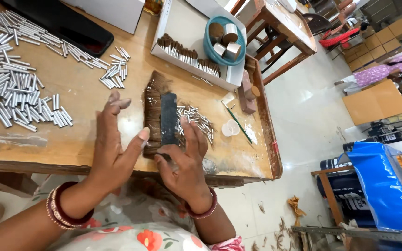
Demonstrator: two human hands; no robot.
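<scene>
Head view: right hand [184,160] is pressing the dark block [169,118] on brown bristles [152,111] — left hand [115,148] is hovering open (empty) — bristles could be scattering if it slips.

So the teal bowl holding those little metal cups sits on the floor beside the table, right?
Not quite. The head view shows the teal bowl with the metal cups sitting in a white tray on the table, not on the floor.

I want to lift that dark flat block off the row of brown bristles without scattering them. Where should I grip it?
Grip the dark block by its two long edges, coming straight down from above. It lies flat across the bristle row, with the right hand at its near end.
</scene>
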